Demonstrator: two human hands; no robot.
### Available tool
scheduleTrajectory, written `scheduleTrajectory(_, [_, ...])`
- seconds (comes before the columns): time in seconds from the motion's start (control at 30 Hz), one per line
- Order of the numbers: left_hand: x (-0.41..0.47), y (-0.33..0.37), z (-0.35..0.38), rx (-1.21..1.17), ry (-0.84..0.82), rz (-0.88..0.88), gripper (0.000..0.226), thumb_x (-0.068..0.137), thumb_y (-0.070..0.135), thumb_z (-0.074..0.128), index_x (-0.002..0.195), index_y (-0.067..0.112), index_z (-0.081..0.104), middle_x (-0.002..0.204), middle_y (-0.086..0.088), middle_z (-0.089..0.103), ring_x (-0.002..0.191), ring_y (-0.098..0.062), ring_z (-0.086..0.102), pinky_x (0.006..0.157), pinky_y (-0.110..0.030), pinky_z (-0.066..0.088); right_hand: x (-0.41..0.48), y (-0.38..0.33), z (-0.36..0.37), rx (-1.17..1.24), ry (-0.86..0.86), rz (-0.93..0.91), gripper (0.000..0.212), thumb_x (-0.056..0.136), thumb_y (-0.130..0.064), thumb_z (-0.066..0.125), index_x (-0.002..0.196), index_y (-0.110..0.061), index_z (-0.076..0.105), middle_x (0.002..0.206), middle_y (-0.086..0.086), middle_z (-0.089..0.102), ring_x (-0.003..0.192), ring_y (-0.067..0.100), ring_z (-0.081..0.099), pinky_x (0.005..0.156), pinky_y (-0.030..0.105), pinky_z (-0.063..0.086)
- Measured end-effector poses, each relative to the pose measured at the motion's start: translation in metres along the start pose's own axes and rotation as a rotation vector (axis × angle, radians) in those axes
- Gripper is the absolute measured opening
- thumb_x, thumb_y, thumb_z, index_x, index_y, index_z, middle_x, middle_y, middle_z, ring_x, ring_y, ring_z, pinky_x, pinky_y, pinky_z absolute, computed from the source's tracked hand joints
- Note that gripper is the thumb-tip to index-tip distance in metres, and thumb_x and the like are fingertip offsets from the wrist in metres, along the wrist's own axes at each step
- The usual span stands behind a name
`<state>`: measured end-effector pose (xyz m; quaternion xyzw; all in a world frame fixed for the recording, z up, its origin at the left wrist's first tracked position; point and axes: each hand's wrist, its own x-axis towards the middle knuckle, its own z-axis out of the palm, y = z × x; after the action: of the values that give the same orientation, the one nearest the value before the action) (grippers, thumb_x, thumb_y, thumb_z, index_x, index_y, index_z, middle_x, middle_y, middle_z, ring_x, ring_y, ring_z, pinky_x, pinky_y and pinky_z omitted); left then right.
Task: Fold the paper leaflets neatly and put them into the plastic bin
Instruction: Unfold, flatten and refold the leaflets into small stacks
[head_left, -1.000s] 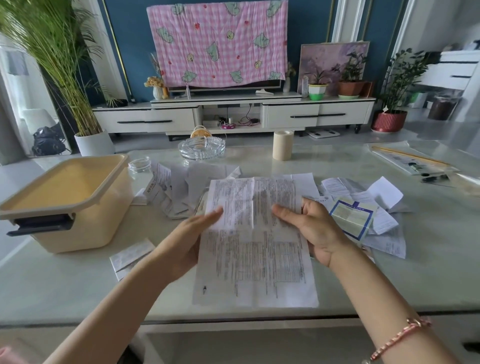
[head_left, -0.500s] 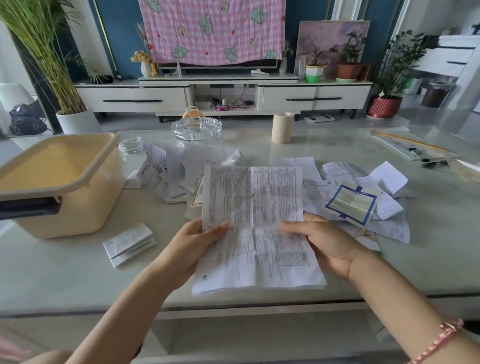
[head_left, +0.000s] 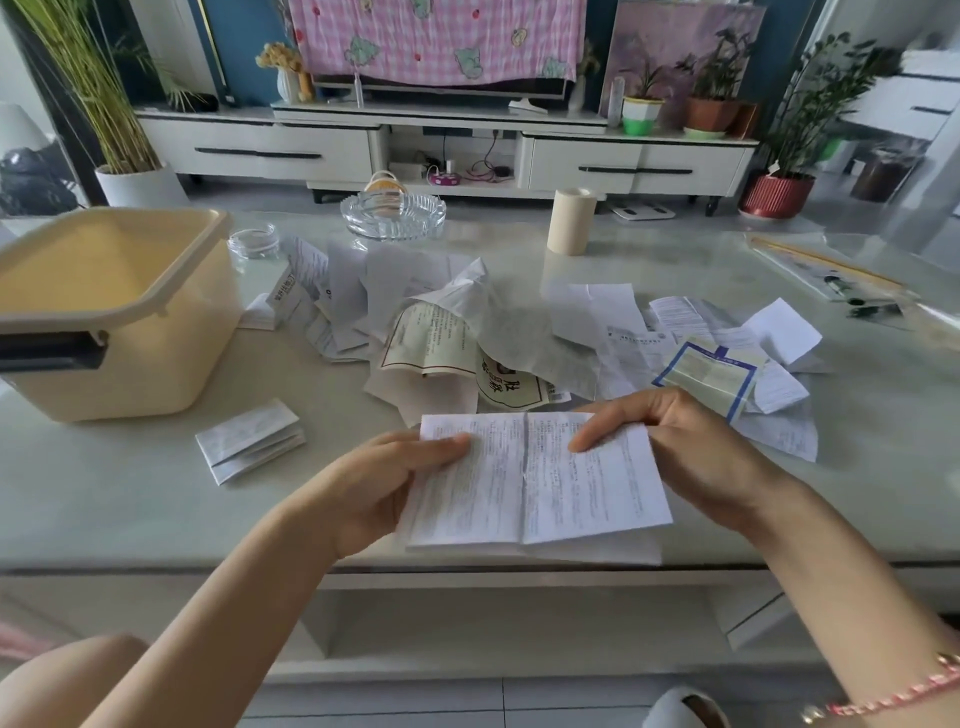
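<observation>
bin (head_left: 130, 353) cropped at left, leaflet (head_left: 571, 493) print unreadable

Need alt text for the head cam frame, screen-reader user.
Left hand and right hand hold a half-folded printed leaflet at the near edge of the table. A cream plastic bin stands far left, one folded leaflet lying beside it; unfolded leaflets lie heaped behind the hands.

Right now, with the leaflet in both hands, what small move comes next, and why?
Probably fold the leaflet along its centre crease: the left hand and right hand pinch its upper edge, and it looks wider than the folded leaflet near the bin.
</observation>
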<state>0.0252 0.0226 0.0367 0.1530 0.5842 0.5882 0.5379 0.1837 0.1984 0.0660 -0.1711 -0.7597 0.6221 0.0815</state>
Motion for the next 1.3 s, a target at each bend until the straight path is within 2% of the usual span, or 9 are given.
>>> scheduleTrajectory(0.2, [0.001, 0.005, -0.010, 0.200, 0.195, 0.221, 0.023, 0.087, 0.023, 0.058, 0.094, 0.003, 0.064, 0.075, -0.005, 0.072, 0.060, -0.014, 0.068, 0.051, -0.023, 0.054, -0.005, -0.007, -0.016, 0.115, 0.042, 0.076, 0.047, 0.085, 0.020, 0.041, 0.066, -0.007, 0.075, 0.077, 0.013, 0.072, 0.066, 0.018, 0.070, 0.058, 0.021, 0.055])
scheduleTrajectory(0.33, [-0.004, 0.006, -0.010, 0.380, 0.093, 0.281, 0.017, 0.087, 0.022, 0.057, 0.083, 0.009, 0.067, 0.075, -0.002, 0.073, 0.067, -0.014, 0.070, 0.056, -0.021, 0.053, -0.003, -0.012, -0.018, -0.021, 0.186, 0.014, 0.022, 0.092, 0.001, 0.048, 0.102, -0.007, 0.065, 0.098, 0.012, 0.072, 0.078, 0.020, 0.069, 0.071, 0.028, 0.058])
scheduleTrajectory(0.43, [-0.004, 0.002, -0.001, 0.482, -0.039, 0.234, 0.030, 0.077, 0.030, 0.061, 0.091, 0.005, 0.068, 0.088, -0.008, 0.074, 0.077, -0.019, 0.070, 0.069, -0.027, 0.057, 0.001, -0.011, 0.008, -0.266, -0.156, 0.106, 0.035, 0.083, -0.037, 0.058, 0.114, -0.022, 0.061, 0.105, -0.001, 0.070, 0.091, 0.009, 0.067, 0.080, 0.021, 0.054])
scheduleTrajectory(0.53, [-0.003, 0.001, 0.003, 0.488, -0.048, 0.250, 0.032, 0.073, 0.032, 0.062, 0.090, 0.006, 0.069, 0.086, -0.008, 0.073, 0.074, -0.018, 0.070, 0.066, -0.025, 0.056, 0.007, -0.003, 0.031, -0.345, -0.350, 0.147, 0.035, 0.080, -0.030, 0.068, 0.108, -0.010, 0.063, 0.106, 0.004, 0.071, 0.094, 0.014, 0.068, 0.083, 0.027, 0.055])
scheduleTrajectory(0.67, [-0.001, 0.013, -0.004, 0.097, 0.020, 0.344, 0.034, 0.077, 0.041, 0.051, 0.079, 0.016, 0.075, 0.079, -0.005, 0.071, 0.069, -0.016, 0.068, 0.059, -0.024, 0.056, 0.016, -0.006, 0.026, -0.104, -0.131, 0.087, 0.020, 0.082, -0.015, 0.067, 0.100, -0.004, 0.065, 0.098, 0.006, 0.073, 0.088, 0.016, 0.070, 0.081, 0.028, 0.056])
scheduleTrajectory(0.8, [-0.002, 0.009, 0.007, -0.003, -0.197, 0.371, 0.065, 0.086, 0.068, 0.020, 0.123, 0.029, 0.057, 0.116, -0.006, 0.067, 0.108, -0.022, 0.064, 0.087, -0.041, 0.054, 0.026, -0.002, 0.032, 0.033, 0.099, 0.064, 0.020, 0.082, -0.013, 0.068, 0.098, -0.001, 0.067, 0.096, 0.010, 0.072, 0.086, 0.020, 0.070, 0.078, 0.029, 0.057])
scheduleTrajectory(0.9, [0.001, 0.005, 0.010, -0.053, -0.216, 0.303, 0.088, 0.076, 0.077, 0.015, 0.129, 0.018, 0.053, 0.121, -0.008, 0.065, 0.111, -0.024, 0.062, 0.087, -0.041, 0.054, 0.032, 0.000, 0.038, 0.082, 0.203, 0.083, 0.013, 0.083, -0.013, 0.067, 0.095, -0.008, 0.067, 0.095, 0.006, 0.073, 0.087, 0.016, 0.070, 0.083, 0.030, 0.055])
scheduleTrajectory(1.13, [0.012, -0.009, 0.011, 0.167, 0.128, 0.398, 0.025, 0.084, 0.029, 0.056, 0.099, 0.013, 0.067, 0.097, -0.005, 0.073, 0.089, -0.022, 0.069, 0.075, -0.030, 0.058, 0.036, 0.004, 0.052, 0.171, 0.179, 0.048, 0.024, 0.087, -0.016, 0.063, 0.108, -0.006, 0.066, 0.105, 0.004, 0.071, 0.100, 0.015, 0.067, 0.095, 0.034, 0.050])
scheduleTrajectory(1.3, [0.013, -0.004, 0.005, 0.047, 0.068, 0.357, 0.029, 0.082, 0.023, 0.056, 0.102, 0.003, 0.066, 0.096, -0.010, 0.072, 0.082, -0.021, 0.069, 0.070, -0.031, 0.058, 0.037, 0.002, 0.047, 0.281, 0.102, 0.063, 0.024, 0.091, -0.012, 0.056, 0.114, -0.004, 0.060, 0.112, 0.009, 0.069, 0.102, 0.020, 0.066, 0.087, 0.031, 0.054])
